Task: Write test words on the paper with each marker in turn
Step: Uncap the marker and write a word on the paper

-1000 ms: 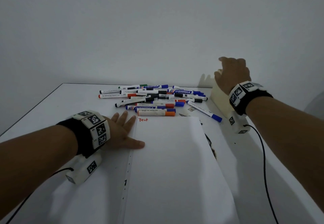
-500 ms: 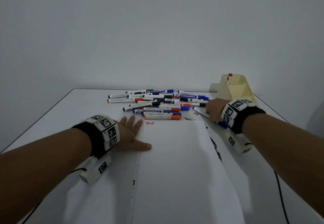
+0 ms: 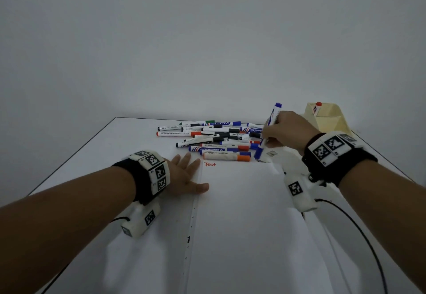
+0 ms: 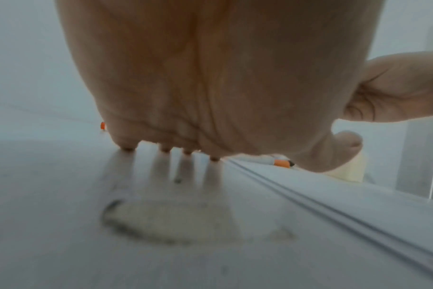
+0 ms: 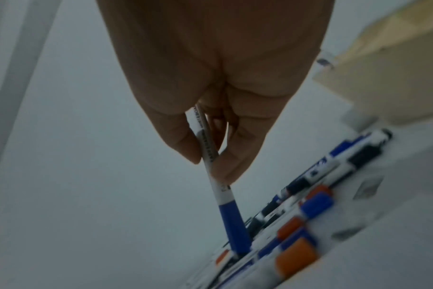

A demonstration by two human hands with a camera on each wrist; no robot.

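Lifted from the pile since half a second ago, the blue-capped white marker [image 3: 267, 132] stands pinched in the right hand [image 3: 288, 132], ready for uncapping; the flat, open left hand [image 3: 184, 176] steadies the white paper sheet [image 3: 242, 213].

Head overview; two close wrist views
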